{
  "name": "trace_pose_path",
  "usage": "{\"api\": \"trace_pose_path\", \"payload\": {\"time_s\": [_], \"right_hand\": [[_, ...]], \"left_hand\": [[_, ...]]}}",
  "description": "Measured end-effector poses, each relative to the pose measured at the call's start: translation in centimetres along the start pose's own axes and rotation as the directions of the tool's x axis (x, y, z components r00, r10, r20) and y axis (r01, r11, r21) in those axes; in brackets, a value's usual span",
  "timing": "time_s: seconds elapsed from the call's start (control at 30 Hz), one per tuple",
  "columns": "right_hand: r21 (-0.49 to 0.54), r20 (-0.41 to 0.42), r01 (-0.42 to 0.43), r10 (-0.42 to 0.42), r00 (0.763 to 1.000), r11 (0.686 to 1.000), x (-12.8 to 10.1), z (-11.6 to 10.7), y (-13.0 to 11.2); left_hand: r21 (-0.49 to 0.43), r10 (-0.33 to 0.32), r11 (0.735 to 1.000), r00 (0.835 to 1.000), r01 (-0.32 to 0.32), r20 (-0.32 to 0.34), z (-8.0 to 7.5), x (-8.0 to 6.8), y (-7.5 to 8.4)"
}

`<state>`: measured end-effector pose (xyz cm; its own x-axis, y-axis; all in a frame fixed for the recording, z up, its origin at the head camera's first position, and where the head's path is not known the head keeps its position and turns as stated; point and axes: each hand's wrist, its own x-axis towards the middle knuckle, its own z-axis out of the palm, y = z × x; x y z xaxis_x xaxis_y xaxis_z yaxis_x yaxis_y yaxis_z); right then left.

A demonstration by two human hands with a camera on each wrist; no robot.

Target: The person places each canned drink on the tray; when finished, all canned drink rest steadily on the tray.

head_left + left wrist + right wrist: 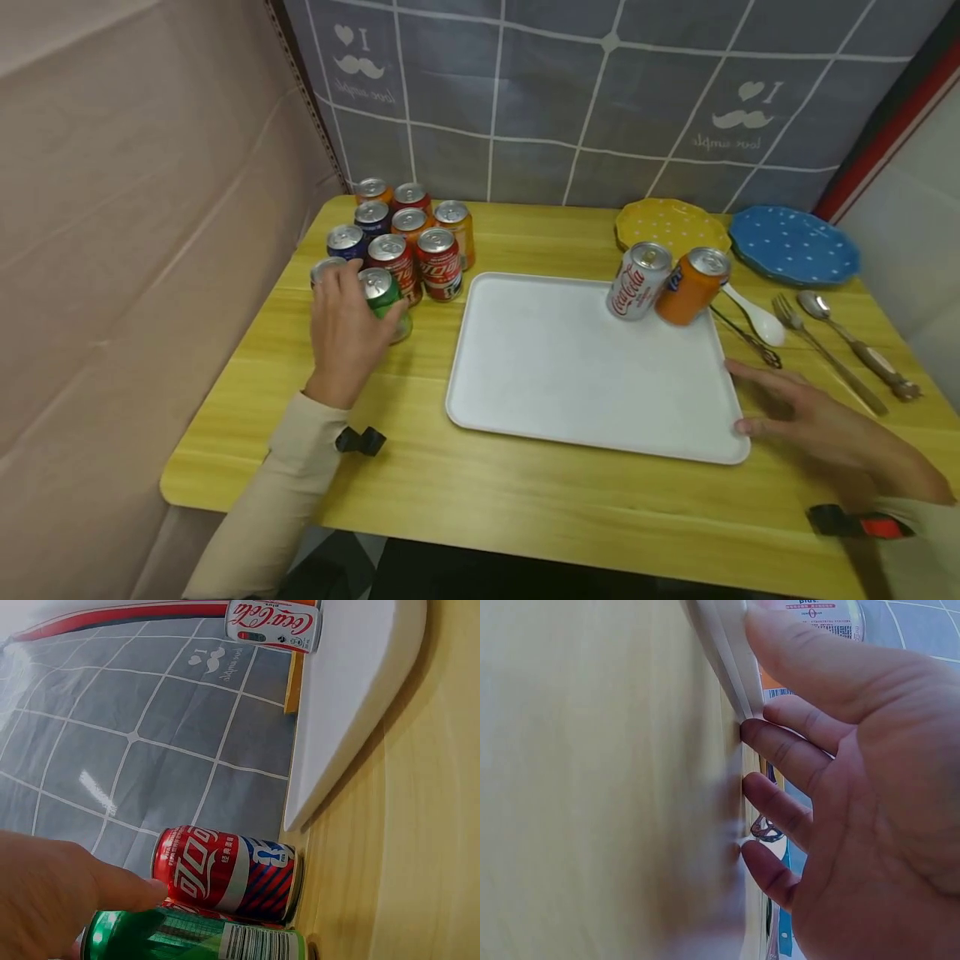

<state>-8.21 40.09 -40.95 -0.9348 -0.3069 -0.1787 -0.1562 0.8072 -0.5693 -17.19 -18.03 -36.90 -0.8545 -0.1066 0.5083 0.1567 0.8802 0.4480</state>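
Observation:
My left hand (345,325) grips a green can (381,287) at the front of a cluster of drink cans. The thumb lies along the can's right side and the other fingers reach over its far left side. Right behind it, red Coca-Cola cans (440,265) stand upright; one shows close to my thumb in the left wrist view. My right hand (806,417) rests against the right edge of a white tray (585,367), fingers spread and fairly straight, fingertips at the rim. On the tray's far right corner stand a silver Coca-Cola can (639,282) and an orange can (692,287).
A yellow dotted plate (667,221) and a blue dotted plate (795,244) lie at the back right. Right of the tray are a white spoon (761,321), a fork (825,350) and a metal spoon (862,350). Curtains border the wooden table (405,467).

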Motion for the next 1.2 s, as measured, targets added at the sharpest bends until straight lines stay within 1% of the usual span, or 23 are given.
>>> {"api": "trace_pose_path", "payload": {"time_s": [0.13, 0.2, 0.3, 0.37, 0.47, 0.57, 0.67, 0.77, 0.83, 0.9, 1.0, 1.1, 1.13, 1.2], "right_hand": [[-0.005, -0.004, -0.003, 0.003, 1.000, 1.000, 0.0, 0.1, 0.1], [-0.010, -0.008, -0.004, 0.004, 1.000, 1.000, 0.0, 0.1, 0.2], [-0.015, -0.012, -0.006, 0.005, 1.000, 1.000, 0.0, 0.1, 0.2], [-0.017, -0.006, -0.011, 0.011, 1.000, 1.000, 0.0, 0.1, 0.2], [-0.016, 0.005, -0.018, 0.018, 1.000, 1.000, 0.1, 0.2, 0.1], [-0.011, 0.008, -0.027, 0.027, 1.000, 1.000, 0.1, 0.2, 0.0], [-0.011, 0.003, -0.028, 0.028, 1.000, 1.000, 0.0, 0.2, 0.0], [-0.012, -0.002, -0.028, 0.028, 1.000, 1.000, -0.1, 0.2, -0.1], [-0.006, -0.003, -0.028, 0.028, 1.000, 1.000, -0.2, 0.1, -0.1], [-0.002, -0.008, -0.021, 0.021, 1.000, 1.000, -0.2, 0.1, -0.1], [0.029, -0.004, -0.023, 0.023, 1.000, 0.999, -0.3, 0.2, -0.1], [0.042, 0.000, -0.031, 0.031, 1.000, 0.999, -0.4, 0.3, -0.1], [0.056, 0.004, -0.036, 0.036, 0.999, 0.998, -0.4, 0.3, -0.1], [0.058, 0.006, -0.041, 0.040, 0.999, 0.997, -0.4, 0.3, -0.2]], "left_hand": [[-0.089, -0.085, 0.992, 0.994, 0.091, 0.068, 0.0, -0.2, -0.1], [-0.115, -0.109, 0.986, 0.988, 0.122, 0.113, 0.0, -0.3, -0.1], [-0.121, -0.128, 0.981, 0.975, 0.151, 0.179, -0.1, -0.5, -0.1], [-0.109, -0.139, 0.980, 0.967, 0.165, 0.215, -0.2, -0.6, -0.2], [-0.104, -0.143, 0.979, 0.960, 0.172, 0.242, -0.4, -0.7, -0.4], [-0.112, -0.122, 0.982, 0.963, 0.152, 0.238, -0.5, -0.7, -0.3], [-0.133, -0.079, 0.985, 0.971, 0.111, 0.225, -0.5, -0.4, 0.2], [-0.183, -0.018, 0.981, 0.976, 0.058, 0.216, -0.6, 0.1, 1.3], [-0.244, 0.029, 0.969, 0.974, 0.027, 0.226, -0.6, 0.6, 2.3], [-0.306, 0.073, 0.952, 0.964, 0.008, 0.254, -0.6, 1.2, 3.5], [-0.391, 0.139, 0.920, 0.940, -0.006, 0.313, 0.0, 2.2, 5.3], [-0.444, 0.202, 0.896, 0.905, -0.016, 0.374, 1.3, 3.2, 7.0], [-0.458, 0.226, 0.889, 0.891, -0.023, 0.394, 1.8, 3.6, 7.6], [-0.481, 0.275, 0.876, 0.858, -0.038, 0.434, 3.0, 4.2, 8.7]]}}
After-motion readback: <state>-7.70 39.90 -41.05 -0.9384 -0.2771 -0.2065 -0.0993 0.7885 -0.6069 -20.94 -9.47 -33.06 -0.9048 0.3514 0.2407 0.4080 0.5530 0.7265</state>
